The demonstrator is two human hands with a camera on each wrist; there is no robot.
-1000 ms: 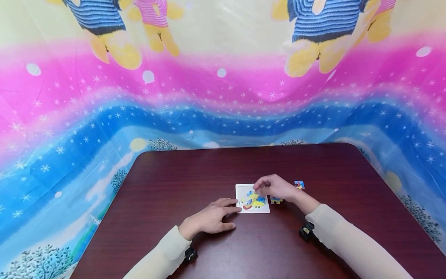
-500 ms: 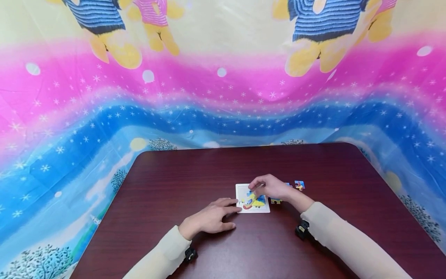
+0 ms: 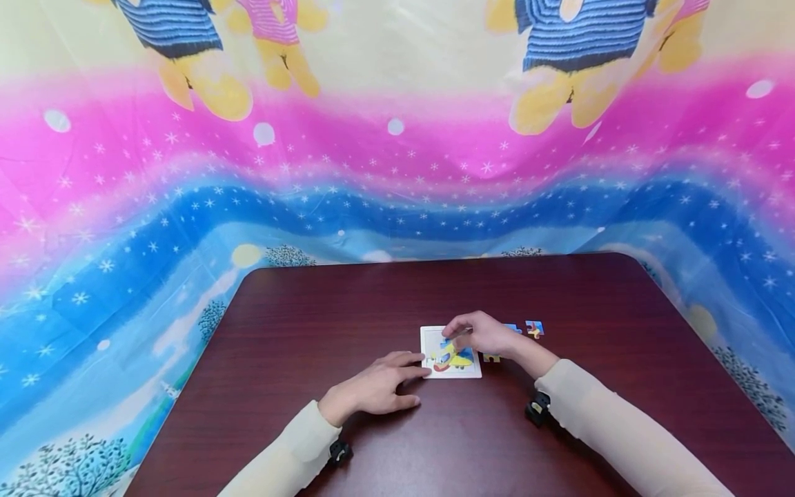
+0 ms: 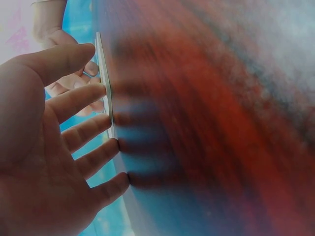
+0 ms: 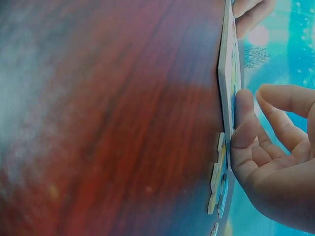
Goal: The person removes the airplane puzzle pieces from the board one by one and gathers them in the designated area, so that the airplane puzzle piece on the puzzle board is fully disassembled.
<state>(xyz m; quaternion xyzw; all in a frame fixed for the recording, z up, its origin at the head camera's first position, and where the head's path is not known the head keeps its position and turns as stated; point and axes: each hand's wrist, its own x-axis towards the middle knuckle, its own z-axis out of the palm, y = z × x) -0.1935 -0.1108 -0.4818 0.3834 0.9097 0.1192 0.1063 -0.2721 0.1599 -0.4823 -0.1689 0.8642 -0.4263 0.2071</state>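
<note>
A small white-framed jigsaw puzzle (image 3: 470,373) lies flat on the table, with yellow, blue and red picture parts in it. The left hand (image 3: 385,383) is spread at its left side, and its fingertips touch the frame's edge. Over the upper right of the puzzle is the right hand (image 3: 484,335), fingers bent down onto the surface. In the right wrist view the thumb of the right hand (image 5: 275,142) stands apart from the fingers, and one fingertip presses the puzzle board (image 5: 228,69). No piece shows between thumb and fingers; the hand covers part of the picture.
Loose jigsaw pieces lie right of the frame: a yellow piece (image 3: 491,358), a blue piece (image 3: 513,328) and a blue-red piece (image 3: 535,329). All rest on a dark red-brown table (image 3: 323,304). A printed cloth (image 3: 397,172) hangs behind the table.
The right hand has shifted slightly left over the puzzle, and a blue loose piece behind it has come into sight. The left hand stays where it was.
</note>
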